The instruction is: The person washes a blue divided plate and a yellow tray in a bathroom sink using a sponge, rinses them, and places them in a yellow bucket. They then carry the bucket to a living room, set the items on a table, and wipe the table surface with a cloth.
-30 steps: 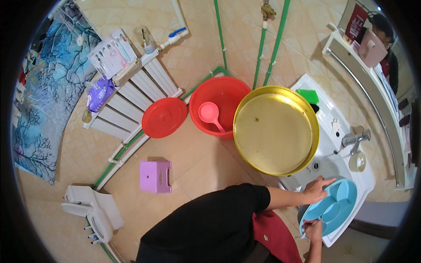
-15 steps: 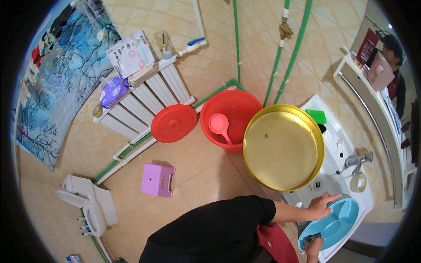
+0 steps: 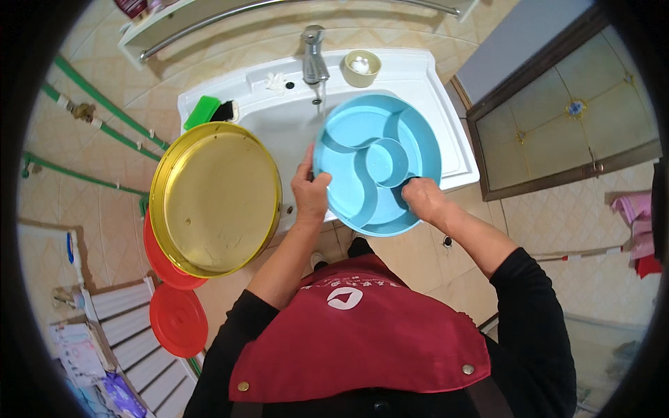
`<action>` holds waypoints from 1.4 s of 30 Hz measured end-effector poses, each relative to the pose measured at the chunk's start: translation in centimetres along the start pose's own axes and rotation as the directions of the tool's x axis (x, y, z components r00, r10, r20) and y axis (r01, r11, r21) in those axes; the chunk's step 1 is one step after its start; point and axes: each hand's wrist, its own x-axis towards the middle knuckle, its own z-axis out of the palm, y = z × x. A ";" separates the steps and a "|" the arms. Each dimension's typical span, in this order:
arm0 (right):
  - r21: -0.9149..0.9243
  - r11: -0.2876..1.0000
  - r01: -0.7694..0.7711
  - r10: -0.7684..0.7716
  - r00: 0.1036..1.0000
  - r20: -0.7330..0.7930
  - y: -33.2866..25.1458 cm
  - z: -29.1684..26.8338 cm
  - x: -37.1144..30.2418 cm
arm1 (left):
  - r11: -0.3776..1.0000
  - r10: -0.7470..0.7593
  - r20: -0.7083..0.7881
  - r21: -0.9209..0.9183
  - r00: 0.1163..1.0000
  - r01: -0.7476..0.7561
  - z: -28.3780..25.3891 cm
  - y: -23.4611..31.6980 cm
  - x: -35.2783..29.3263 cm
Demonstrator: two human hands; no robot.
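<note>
A round light-blue divided tray [image 3: 385, 164], with curved walls around a central cup, is held tilted over the front right of the white sink [image 3: 279, 146]. My left hand [image 3: 309, 191] grips its left rim, thumb inside and fingers behind. My right hand [image 3: 425, 198] is closed in the lower right compartment, pressing a dark wad, perhaps a cloth, against the tray; most of it is hidden under the fingers. Beyond the tray's upper left edge stands the chrome faucet [image 3: 314, 56], and a thin stream of water seems to fall from it.
A large gold round pan [image 3: 217, 202] rests over the sink's left end. Behind it lie a green sponge [image 3: 202, 113] and a dark brush or pad [image 3: 224, 111]. A cream bowl [image 3: 362, 68] sits right of the faucet. A red lid [image 3: 178, 320] leans by the radiator [image 3: 139, 334].
My view has swung right, from the room's corner to the sink. The tray now sits nearer the faucet, where water appears to run. Both hands keep hold; the right is lower inside the tray.
</note>
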 end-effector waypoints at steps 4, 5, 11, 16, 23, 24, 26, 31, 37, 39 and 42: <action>0.563 0.825 -0.042 0.281 0.896 -0.345 1.2 -4.2 -2.0 | 0.977 -0.044 -0.021 -0.209 0.999 0.038 -1.2 0.0 1.0; 0.750 0.651 -0.115 0.479 0.829 -0.288 1.3 -5.9 -2.2 | 0.971 -0.040 -0.022 -0.236 0.999 0.034 -1.4 0.0 1.2; 0.990 0.124 0.073 0.744 0.652 -0.142 5.4 -8.7 -3.2 | 0.944 -0.066 0.036 -0.320 0.997 0.075 -2.2 0.0 1.2; 0.991 0.126 0.049 0.700 0.704 -0.124 2.9 -9.4 -3.2 | 0.940 -0.089 0.011 -0.329 0.996 0.088 -2.4 -0.1 1.4; 0.268 0.942 -0.200 0.262 0.940 -0.219 -1.1 -3.0 0.5 | 0.962 0.032 -0.034 -0.271 0.999 -0.040 -1.2 0.0 1.4; 0.289 0.936 -0.202 0.252 0.956 -0.148 -1.7 -2.1 1.0 | 0.965 0.061 -0.046 -0.252 0.997 -0.071 -0.9 0.2 1.3; 0.465 0.877 -0.123 0.167 0.984 -0.054 -3.5 -0.7 2.0 | 0.972 0.075 -0.035 -0.222 0.997 -0.081 -0.4 0.9 1.2; 0.852 0.524 0.000 0.126 0.989 -0.077 -6.3 -1.9 2.3 | 0.988 -0.063 -0.044 -0.143 0.997 0.056 -1.1 1.2 1.2; 0.991 -0.044 0.127 0.603 0.794 -0.075 -0.6 -5.8 0.2 | 0.883 -0.364 -0.112 -0.359 0.925 0.304 -3.8 -3.0 -0.1; 0.945 -0.150 0.292 0.734 0.673 -0.091 2.9 -4.2 0.0 | 0.908 -0.371 -0.190 -0.278 0.909 0.313 -3.8 -5.0 0.3; 0.866 -0.376 0.329 0.750 0.656 0.077 5.8 -2.0 -0.6 | 0.955 -0.291 -0.298 -0.153 0.909 0.255 -3.0 -4.0 0.8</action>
